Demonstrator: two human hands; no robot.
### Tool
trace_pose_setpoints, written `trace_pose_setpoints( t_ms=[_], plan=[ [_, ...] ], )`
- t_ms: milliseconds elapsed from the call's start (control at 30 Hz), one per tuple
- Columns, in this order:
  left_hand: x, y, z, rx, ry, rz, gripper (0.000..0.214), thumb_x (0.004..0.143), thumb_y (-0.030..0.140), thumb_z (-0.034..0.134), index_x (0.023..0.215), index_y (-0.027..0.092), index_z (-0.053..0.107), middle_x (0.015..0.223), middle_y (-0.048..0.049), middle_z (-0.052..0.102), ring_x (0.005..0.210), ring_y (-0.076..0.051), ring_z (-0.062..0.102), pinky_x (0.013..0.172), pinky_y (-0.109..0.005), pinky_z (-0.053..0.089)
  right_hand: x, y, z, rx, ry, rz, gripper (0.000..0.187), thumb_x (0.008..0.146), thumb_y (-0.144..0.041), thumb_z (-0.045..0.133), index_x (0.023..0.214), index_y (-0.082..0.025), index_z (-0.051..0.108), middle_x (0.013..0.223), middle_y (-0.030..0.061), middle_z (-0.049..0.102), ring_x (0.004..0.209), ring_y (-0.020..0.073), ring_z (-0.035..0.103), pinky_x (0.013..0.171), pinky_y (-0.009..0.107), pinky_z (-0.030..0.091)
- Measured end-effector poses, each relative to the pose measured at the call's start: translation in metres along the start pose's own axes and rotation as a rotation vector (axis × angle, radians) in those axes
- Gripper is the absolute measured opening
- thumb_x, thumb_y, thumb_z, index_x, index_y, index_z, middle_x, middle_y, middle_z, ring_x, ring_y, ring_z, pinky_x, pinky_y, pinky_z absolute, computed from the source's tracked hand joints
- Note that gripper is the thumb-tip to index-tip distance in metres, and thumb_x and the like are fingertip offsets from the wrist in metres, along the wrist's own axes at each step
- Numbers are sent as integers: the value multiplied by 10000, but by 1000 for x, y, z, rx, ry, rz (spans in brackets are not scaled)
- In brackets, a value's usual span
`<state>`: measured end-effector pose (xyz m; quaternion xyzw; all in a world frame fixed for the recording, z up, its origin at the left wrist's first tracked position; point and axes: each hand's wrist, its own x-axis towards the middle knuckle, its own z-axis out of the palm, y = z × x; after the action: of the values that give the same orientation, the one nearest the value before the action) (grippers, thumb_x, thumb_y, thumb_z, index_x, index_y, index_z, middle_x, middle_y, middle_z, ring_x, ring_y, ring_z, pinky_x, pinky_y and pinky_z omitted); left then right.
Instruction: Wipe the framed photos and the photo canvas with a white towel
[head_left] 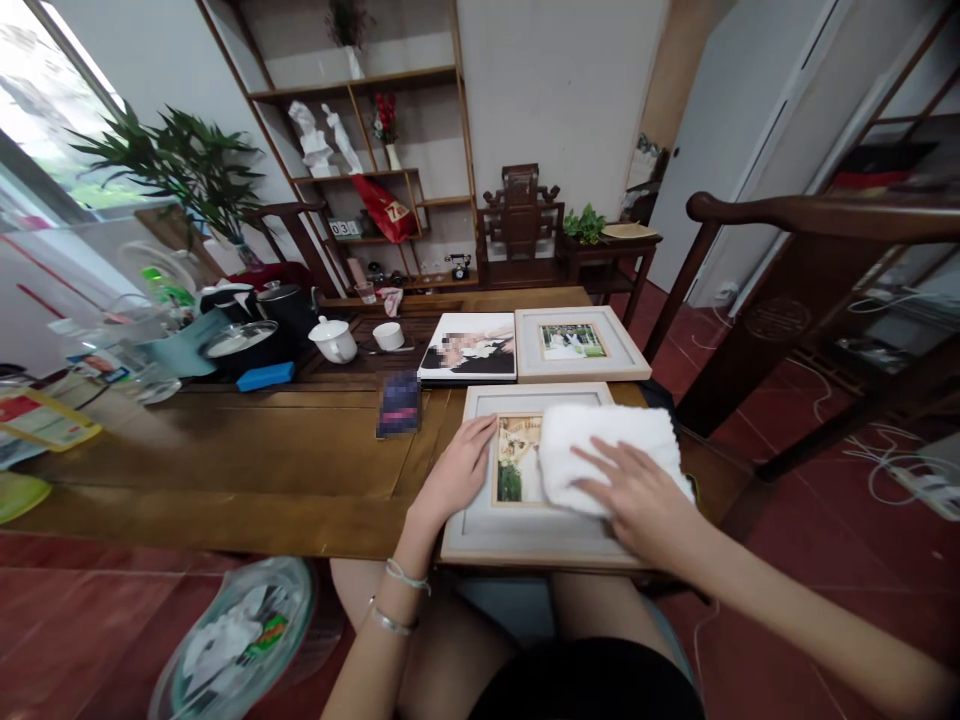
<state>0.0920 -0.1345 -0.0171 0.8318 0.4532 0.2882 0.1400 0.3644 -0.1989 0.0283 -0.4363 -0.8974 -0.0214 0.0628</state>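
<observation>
A light wooden picture frame [540, 545] with a pale mat lies flat at the table's near edge, a small photo [514, 470] in its middle. My left hand [465, 465] rests on the frame's left side, fingers stretched out towards the photo's upper left corner. A folded white towel [637, 430] covers the frame's right part and some of the photo. My right hand [626, 490] lies spread on this towel, pressing it against the frame. Beyond are a second picture frame [630, 350] and a white-edged picture panel [435, 368].
Left of the frame lies a small dark, blurred-out item [399, 405]. A blue block [266, 377], a white lidded cup [334, 340] and a small white bowl [388, 336] stand farther back. A bin [304, 610] sits below left; a wooden chair [780, 300] stands right.
</observation>
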Motion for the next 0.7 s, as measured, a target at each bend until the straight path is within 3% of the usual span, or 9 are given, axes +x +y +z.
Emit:
trace_pose_setpoints(
  t_ms=[133, 233, 333, 500, 600, 700],
  plan=[
    [0, -1, 1, 4, 1, 7, 426, 934, 135, 360, 1339, 154, 489, 1394, -122, 489, 1322, -211, 410, 1145, -456, 324, 50, 44, 10, -123, 137, 97, 591, 686, 3, 482, 1234, -188, 596, 1438, 131, 455, 1350, 320, 350, 1072, 523, 298],
    [0, -2, 1, -6, 13, 14, 423, 935, 138, 362, 1336, 175, 492, 1389, -116, 495, 1318, -213, 415, 1134, -467, 337, 66, 44, 13, -156, 110, 52, 572, 701, -7, 486, 1238, -173, 593, 1416, 146, 478, 1343, 337, 355, 1068, 541, 288],
    [0, -2, 2, -10, 13, 5, 419, 935, 144, 364, 1332, 165, 496, 1385, -122, 498, 1318, -217, 416, 1136, -468, 333, 51, 16, 14, -110, 49, -23, 552, 714, -28, 499, 1236, -178, 600, 1415, 147, 478, 1341, 345, 354, 1082, 554, 260],
    [1, -1, 1, -24, 6, -13, 418, 930, 141, 365, 1322, 151, 511, 1379, -129, 505, 1314, -221, 422, 1134, -469, 332, -12, -33, 3, 94, -42, -208, 600, 662, -61, 534, 1223, -266, 594, 1482, 49, 409, 1375, 316, 306, 1112, 517, 262],
    [2, -2, 1, -37, 16, -3, 414, 929, 147, 376, 1316, 173, 522, 1369, -121, 516, 1298, -223, 439, 1126, -482, 340, -28, -29, -1, 92, -35, -207, 586, 651, -53, 532, 1190, -270, 612, 1471, 39, 425, 1361, 314, 336, 1094, 501, 308],
    [2, -2, 0, -38, 23, 6, 413, 932, 153, 377, 1319, 177, 520, 1362, -123, 521, 1292, -224, 442, 1120, -485, 345, -9, 4, 3, -11, 24, -88, 591, 658, -22, 513, 1196, -240, 619, 1416, 81, 492, 1328, 319, 388, 1064, 510, 338]
  ],
)
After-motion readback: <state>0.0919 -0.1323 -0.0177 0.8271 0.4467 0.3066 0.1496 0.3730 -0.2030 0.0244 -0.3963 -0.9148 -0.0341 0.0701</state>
